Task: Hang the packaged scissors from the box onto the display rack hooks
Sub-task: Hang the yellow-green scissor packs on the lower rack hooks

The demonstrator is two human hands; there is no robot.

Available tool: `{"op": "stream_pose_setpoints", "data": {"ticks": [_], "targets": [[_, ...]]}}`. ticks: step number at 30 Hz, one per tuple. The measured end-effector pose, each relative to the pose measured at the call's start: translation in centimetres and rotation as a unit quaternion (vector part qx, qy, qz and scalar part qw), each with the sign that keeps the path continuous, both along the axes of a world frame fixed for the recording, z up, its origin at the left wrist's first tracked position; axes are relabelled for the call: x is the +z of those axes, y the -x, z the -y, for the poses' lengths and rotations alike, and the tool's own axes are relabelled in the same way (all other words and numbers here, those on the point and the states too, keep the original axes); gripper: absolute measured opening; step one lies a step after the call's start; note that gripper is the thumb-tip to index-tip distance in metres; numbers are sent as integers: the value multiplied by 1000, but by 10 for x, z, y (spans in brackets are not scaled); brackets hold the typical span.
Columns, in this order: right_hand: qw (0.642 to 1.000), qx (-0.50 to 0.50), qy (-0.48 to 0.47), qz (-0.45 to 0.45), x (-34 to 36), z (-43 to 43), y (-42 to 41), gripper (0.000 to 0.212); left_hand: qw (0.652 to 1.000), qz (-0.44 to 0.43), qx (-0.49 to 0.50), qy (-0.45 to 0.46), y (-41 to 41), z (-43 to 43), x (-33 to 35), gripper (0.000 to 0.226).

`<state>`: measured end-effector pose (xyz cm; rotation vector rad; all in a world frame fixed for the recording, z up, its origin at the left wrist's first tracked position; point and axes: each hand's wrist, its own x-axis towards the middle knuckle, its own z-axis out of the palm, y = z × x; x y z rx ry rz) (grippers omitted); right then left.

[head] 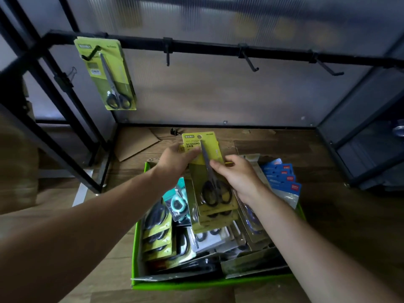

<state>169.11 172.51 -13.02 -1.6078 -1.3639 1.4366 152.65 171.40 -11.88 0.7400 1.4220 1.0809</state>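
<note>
- Rack [65, 119]: black frame at far left, its rail [207, 48] runs across the top.
- Hung pack [105, 73]: yellow card with black-handled scissors. It is on hook 1 [90, 54] and hangs slightly tilted.
- Cardboard scrap [135, 143]: flat on the wood floor [328, 226], behind the box's far-left corner.
- Hook 2 [167, 55]: bare, above the left hand.
- Box [185, 286]: green and open, on the floor below the rail, packed with carded scissors. Yellow packs [157, 235] stand on edge at its left, with a teal-handled pack [178, 204] just beside them.
- Left hand [175, 159]: grips the pack's top-left corner, fingers curled over the front at the printed label.
- Pack [205, 147]: yellow with black-handled scissors, handles toward the person. It is held between both hands over the box, top end past the far wall. More yellow packs [215, 217] lie right under it; can't tell if it's free of them.
- Right hand [238, 176]: pinches the pack's right edge about mid-card, thumb on the front face.
- Hook 3 [249, 62], hook 4 [328, 67]: both bare, well apart along the rail.
- Blue packs [282, 178]: fanned in the box's far-right corner, just beside the right wrist.
</note>
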Motion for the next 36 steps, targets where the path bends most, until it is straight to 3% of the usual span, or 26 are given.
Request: {"op": "stream_pose_setpoints", "data": {"ticks": [3, 7, 11, 14, 19, 23, 26, 32, 36], "targets": [[1000, -15, -20, -16, 2, -3, 16, 18, 996, 83, 11, -21, 16, 8, 3, 26], [998, -30, -43, -28, -1, -4, 44, 22, 988, 145, 40, -32, 38, 19, 10, 21], [998, -25, -47, -25, 4, -11, 72, 2, 988, 124, 75, -51, 61, 28, 16, 13], [999, 11, -50, -12, 12, -18, 93, 4, 987, 96, 120, -43, 81, 33, 24, 13], [997, 62, -51, -23, 26, -25, 137, 42, 980, 53, 178, -65, 108, 37, 33, 11], [992, 103, -71, -33, 40, -28, 160, 46, 970, 41, 232, -66, 121, 38, 40, 12], [987, 115, -113, -20, 49, -24, 176, 31, 964, 17, 255, -69, 131, 40, 46, 12], [971, 104, -216, -6, 62, -24, 198, 57, 951, -50, 289, -101, 149, 44, 56, 10], [950, 92, -298, -13, 64, -27, 214, 59, 935, -115, 320, -97, 163, 48, 64, 7]]}}
